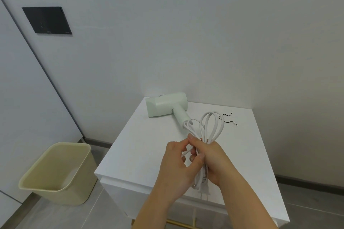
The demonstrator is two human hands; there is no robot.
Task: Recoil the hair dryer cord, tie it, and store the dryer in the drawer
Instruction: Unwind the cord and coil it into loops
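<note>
Hair dryer point(165, 105), pale green, lies on its side at the far left corner of the white cabinet top point(130, 154), handle pointing toward the person. Its white cord point(206, 136) runs from the handle end into the hands, which are held just above the top and have most of it gathered in long loops. The right hand point(214, 158) wraps its fingers round the waist of the bundle, with the loops fanning out above and the plug point(203, 188) dangling below. The left hand point(175, 165) pinches one loose strand between thumb and fingertips, just beside the right hand. Two black twist ties point(227, 115) lie on the top behind the loops, apart from them. The cord looks light, smooth and springy, so the loops will likely splay if the grip eases; hold the bundle at the middle and tie there. The dryer body looks like hard plastic, light enough for one hand, and is best taken by the handle. The tie is not on yet. A gold handle point(176, 221) shows at the bottom edge, and no drawer appears open. A beige bin point(55, 171) stands on the floor to the left.
</note>
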